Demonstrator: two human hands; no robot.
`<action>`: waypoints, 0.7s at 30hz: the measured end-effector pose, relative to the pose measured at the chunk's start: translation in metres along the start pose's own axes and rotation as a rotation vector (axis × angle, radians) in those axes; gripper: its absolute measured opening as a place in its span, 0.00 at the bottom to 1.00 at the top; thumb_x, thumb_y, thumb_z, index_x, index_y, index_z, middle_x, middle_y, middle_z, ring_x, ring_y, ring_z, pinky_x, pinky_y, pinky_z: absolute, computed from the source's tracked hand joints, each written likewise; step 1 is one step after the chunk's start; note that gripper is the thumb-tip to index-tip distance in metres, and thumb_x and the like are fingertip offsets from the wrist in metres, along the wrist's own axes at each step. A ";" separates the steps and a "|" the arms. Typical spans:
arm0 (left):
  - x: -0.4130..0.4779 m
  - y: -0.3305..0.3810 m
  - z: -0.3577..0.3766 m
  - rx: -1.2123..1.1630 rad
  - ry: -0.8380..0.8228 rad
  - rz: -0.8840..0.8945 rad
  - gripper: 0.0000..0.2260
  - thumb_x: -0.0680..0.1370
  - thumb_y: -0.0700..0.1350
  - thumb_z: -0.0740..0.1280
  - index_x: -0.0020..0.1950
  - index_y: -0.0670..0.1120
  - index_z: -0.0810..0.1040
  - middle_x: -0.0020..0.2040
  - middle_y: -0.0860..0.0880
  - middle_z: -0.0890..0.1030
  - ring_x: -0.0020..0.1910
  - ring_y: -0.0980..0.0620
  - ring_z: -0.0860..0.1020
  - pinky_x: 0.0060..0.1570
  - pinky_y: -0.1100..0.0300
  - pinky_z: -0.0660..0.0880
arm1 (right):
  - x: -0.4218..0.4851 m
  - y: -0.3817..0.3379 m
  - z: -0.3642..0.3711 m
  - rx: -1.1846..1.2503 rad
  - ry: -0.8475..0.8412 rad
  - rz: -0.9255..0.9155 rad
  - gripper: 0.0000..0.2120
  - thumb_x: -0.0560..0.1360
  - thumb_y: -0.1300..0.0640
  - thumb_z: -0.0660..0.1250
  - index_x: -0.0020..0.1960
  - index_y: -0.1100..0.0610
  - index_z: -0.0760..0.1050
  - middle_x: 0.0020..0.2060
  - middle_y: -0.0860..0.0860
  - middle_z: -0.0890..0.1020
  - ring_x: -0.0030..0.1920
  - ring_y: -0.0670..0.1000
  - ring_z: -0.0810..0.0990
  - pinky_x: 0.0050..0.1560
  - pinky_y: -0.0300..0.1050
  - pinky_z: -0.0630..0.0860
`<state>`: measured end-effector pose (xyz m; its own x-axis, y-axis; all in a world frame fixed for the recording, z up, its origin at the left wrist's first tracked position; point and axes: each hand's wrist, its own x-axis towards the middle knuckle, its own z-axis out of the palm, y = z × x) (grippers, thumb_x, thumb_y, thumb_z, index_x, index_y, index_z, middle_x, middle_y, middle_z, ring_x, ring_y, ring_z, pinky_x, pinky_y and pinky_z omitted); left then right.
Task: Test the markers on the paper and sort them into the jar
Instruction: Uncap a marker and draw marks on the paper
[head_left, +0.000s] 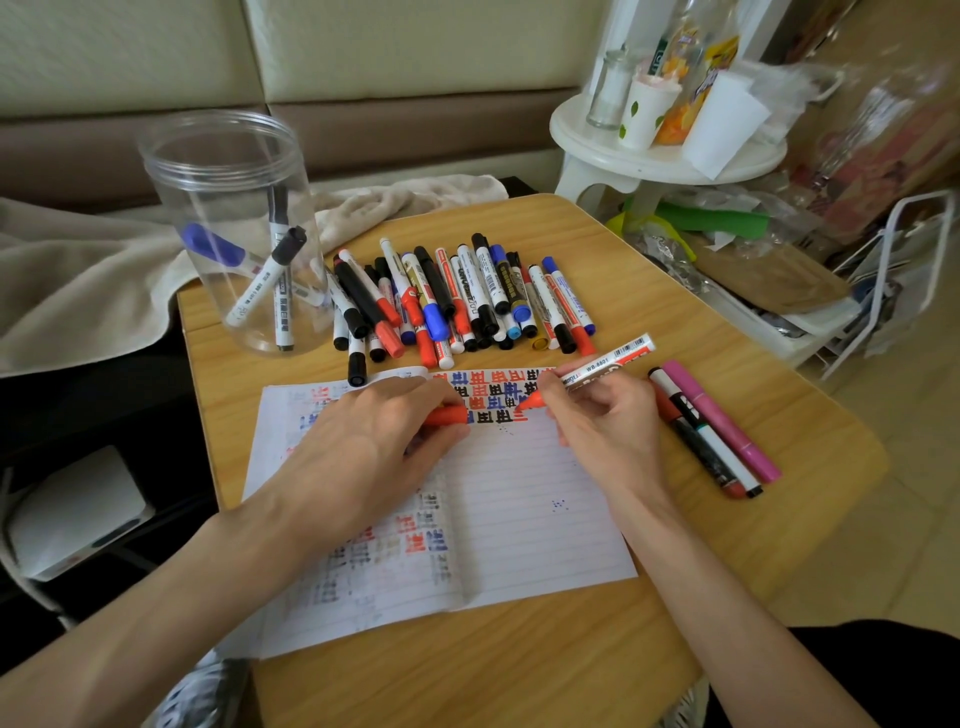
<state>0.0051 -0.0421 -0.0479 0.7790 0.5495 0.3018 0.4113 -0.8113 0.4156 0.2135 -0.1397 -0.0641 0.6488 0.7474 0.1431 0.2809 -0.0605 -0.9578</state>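
Note:
My right hand (602, 415) grips an uncapped red marker (608, 364), its tip touching the lined paper (519, 519) among rows of red, blue and black test marks. My left hand (374, 441) rests on the paper and holds the marker's red cap (448, 415). Behind the paper lies a pile of several capped markers (457, 301) in black, red and blue. A clear plastic jar (234, 234) stands at the table's back left with three markers inside. To the right of my right hand lie three markers (711, 431), one pink, one white, one dark.
The small wooden table (675, 322) ends close to the right and front of the paper. A beige cloth (78, 291) drapes behind the jar. A white stool (665, 150) with cups and bottles stands at the back right, above cluttered bags and a white rack.

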 end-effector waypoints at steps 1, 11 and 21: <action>0.000 0.000 0.000 0.000 0.000 0.000 0.15 0.81 0.59 0.59 0.58 0.53 0.78 0.50 0.56 0.81 0.46 0.52 0.79 0.42 0.52 0.78 | 0.000 0.000 0.000 0.000 0.000 -0.001 0.05 0.78 0.61 0.74 0.44 0.61 0.83 0.27 0.40 0.82 0.30 0.37 0.80 0.33 0.30 0.74; 0.000 -0.001 0.000 0.003 -0.003 0.003 0.15 0.81 0.59 0.59 0.58 0.53 0.78 0.50 0.56 0.81 0.46 0.52 0.79 0.43 0.51 0.78 | 0.000 0.003 0.001 -0.033 0.001 -0.029 0.05 0.77 0.62 0.75 0.42 0.59 0.83 0.27 0.40 0.82 0.30 0.39 0.80 0.34 0.30 0.73; 0.000 0.000 0.000 0.003 -0.005 -0.003 0.13 0.81 0.58 0.60 0.58 0.53 0.78 0.50 0.56 0.80 0.46 0.53 0.78 0.43 0.51 0.78 | 0.000 0.002 0.000 -0.002 0.018 0.003 0.06 0.78 0.62 0.73 0.42 0.58 0.83 0.27 0.40 0.81 0.29 0.38 0.80 0.32 0.30 0.72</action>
<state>0.0052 -0.0417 -0.0480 0.7800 0.5510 0.2968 0.4149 -0.8103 0.4139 0.2143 -0.1397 -0.0659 0.6621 0.7353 0.1449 0.2802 -0.0636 -0.9578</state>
